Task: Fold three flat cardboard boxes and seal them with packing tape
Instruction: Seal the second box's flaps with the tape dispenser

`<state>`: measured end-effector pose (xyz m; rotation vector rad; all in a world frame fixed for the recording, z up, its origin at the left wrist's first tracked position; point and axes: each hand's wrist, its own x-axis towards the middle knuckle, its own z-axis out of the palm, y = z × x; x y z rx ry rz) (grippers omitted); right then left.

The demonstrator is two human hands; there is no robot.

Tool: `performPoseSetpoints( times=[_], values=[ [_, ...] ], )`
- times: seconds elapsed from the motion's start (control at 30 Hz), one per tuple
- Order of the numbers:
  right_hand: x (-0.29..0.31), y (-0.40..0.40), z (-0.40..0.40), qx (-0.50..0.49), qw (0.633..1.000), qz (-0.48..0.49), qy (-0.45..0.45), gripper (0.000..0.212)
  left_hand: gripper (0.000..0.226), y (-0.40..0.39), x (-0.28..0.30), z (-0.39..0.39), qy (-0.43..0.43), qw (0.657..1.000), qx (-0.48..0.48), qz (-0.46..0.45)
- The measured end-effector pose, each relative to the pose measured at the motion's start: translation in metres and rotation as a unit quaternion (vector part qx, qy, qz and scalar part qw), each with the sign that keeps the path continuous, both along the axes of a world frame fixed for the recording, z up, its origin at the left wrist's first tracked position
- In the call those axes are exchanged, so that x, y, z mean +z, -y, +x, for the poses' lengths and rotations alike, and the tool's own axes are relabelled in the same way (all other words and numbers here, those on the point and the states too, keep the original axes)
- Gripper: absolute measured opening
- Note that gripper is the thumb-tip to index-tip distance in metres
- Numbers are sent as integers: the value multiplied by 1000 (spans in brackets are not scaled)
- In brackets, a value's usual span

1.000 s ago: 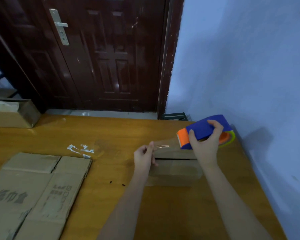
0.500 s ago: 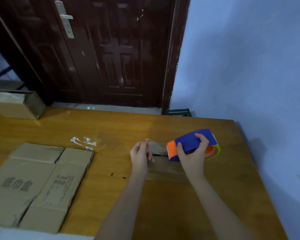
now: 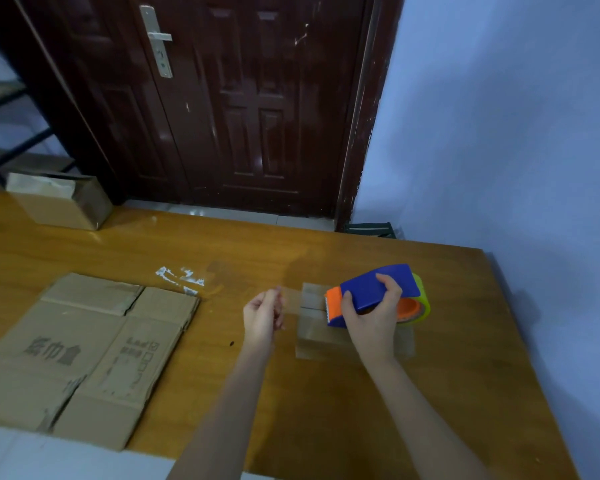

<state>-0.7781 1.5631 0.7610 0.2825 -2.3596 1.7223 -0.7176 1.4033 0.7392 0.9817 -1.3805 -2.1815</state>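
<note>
A small folded cardboard box (image 3: 317, 336) stands on the wooden table (image 3: 326, 410), flaps shut on top. My right hand (image 3: 373, 317) grips a blue and orange tape dispenser (image 3: 378, 292) just above the box's top. My left hand (image 3: 262, 315) pinches the free end of a clear tape strip (image 3: 293, 299), stretched from the dispenser leftwards past the box's left edge. A flat cardboard box (image 3: 90, 355) with printed characters lies on the table at the left.
Another made-up box (image 3: 61, 202) stands at the table's far left corner. Scraps of tape (image 3: 179, 277) stick to the tabletop near the flat box. A dark wooden door (image 3: 222, 98) is behind the table and a blue wall (image 3: 499, 133) runs along the right.
The dispenser and my right hand have come down and nearer over the box top. My left hand has drawn the tape end out to the left. The head camera has tilted.
</note>
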Motion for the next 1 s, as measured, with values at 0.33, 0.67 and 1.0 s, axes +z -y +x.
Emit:
performPoseSetpoints(
  times=[0.33, 0.67, 1.0],
  values=[
    [-4, 5, -4, -6, 998, 56, -8, 54, 49, 32, 7, -8, 186, 915, -148, -326],
    [1, 17, -2, 23, 952, 245, -183, 38, 40, 27, -3, -10, 301, 841, -191, -407],
    [6, 18, 0, 15, 960, 251, -123, 38, 42, 30, 20, -12, 300, 757, -154, -559]
  ],
)
